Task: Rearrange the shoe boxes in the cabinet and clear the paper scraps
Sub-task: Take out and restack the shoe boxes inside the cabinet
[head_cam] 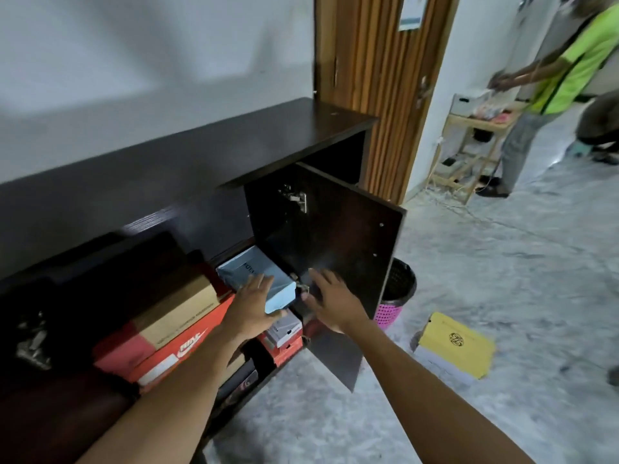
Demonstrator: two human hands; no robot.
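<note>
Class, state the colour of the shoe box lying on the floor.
The floor box is yellow, with a dark round emblem; head view.

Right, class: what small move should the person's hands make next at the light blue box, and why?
Probably bring the right hand onto the light blue box. The left hand lies flat on its top, while the right hovers open beside it, by the cabinet door; two hands could steady it.

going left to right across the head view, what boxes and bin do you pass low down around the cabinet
orange shoe box -> light blue shoe box -> pink and black wastebasket -> yellow box on the floor
</note>
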